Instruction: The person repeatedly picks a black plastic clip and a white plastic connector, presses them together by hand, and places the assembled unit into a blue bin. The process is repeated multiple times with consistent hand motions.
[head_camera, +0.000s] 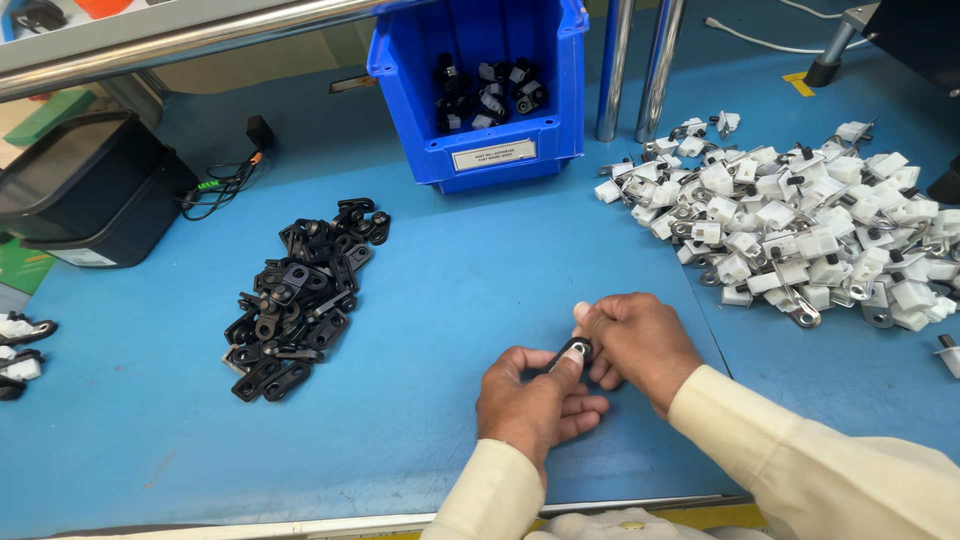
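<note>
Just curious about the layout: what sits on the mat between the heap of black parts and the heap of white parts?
The head view shows only bare blue mat between the black heap and white heap.

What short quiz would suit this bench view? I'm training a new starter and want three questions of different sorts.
1. True or false: the left hand and right hand both grip one small black part.
2. Which pile lies nearer the right hand: A) white parts, B) black parts?
3. Fill in: the blue bin holds ____-and-white pieces.

Key: 1 true; 2 A; 3 black.
</note>
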